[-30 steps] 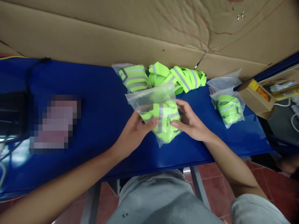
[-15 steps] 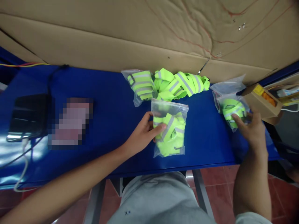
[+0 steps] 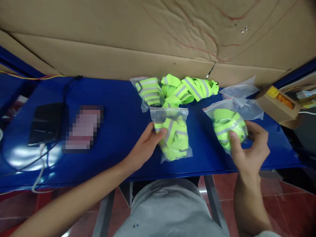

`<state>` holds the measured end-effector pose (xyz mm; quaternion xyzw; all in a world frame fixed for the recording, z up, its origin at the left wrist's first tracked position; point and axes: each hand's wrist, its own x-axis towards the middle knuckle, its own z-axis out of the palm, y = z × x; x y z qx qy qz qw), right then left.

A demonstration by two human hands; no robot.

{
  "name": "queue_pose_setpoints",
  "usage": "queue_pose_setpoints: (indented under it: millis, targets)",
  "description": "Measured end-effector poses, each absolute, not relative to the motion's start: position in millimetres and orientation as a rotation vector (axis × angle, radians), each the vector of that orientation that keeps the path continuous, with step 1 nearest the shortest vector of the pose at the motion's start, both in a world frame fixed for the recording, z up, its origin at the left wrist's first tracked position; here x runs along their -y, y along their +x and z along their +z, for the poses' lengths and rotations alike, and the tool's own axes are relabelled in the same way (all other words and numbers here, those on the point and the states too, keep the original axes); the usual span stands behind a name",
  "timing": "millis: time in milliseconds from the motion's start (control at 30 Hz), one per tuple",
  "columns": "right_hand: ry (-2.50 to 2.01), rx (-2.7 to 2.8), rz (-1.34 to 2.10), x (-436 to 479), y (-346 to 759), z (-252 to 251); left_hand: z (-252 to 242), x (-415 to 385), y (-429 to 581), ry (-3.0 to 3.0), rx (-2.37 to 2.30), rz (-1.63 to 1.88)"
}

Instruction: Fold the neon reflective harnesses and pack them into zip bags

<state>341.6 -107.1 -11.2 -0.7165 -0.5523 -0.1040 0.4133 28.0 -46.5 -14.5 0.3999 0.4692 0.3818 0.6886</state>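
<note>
My left hand (image 3: 145, 146) rests on the blue table (image 3: 118, 108), thumb and fingers pinching the left edge of a clear zip bag of neon-yellow reflective straps (image 3: 174, 136). Over the table's right part, my right hand (image 3: 249, 148) is closed around a second bagged strap bundle (image 3: 225, 123), lifted slightly off the surface. A third filled bag (image 3: 148, 90) lies at the back beside a loose pile of neon straps (image 3: 189, 88).
Empty clear bags (image 3: 240, 89) lie at the back right next to a small open cardboard box (image 3: 277, 103). A black device with cables (image 3: 46, 123) and a blurred flat object (image 3: 82, 131) lie at the left. Cardboard sheets (image 3: 123, 42) stand behind the table.
My right hand left the middle bag, reached right, grasped the other bagged bundle and drew it toward the centre. My left hand stayed on the middle bag, now lying flat.
</note>
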Motion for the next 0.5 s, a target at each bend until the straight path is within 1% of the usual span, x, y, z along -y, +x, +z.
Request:
queue_pose_setpoints:
  millis: [100,333,433,500]
  targets:
    - [-1.888,1.376,-0.302,110.3,350.3,-10.8,-19.6,42.7,62.3,0.956,-0.977,0.74]
    - [-2.199,1.238,-0.461,120.1,420.5,-15.1,-26.6,18.4,193.5,1.008,-0.789,0.604]
    - [-2.299,1.178,-0.427,129.2,444.5,-20.8,-27.1,23.5,223.8,1.056,-0.732,0.53]
    - [-2.349,1.147,-0.319,134.7,457.5,-24.5,-28.3,25.8,227.3,1.104,-0.729,0.532]
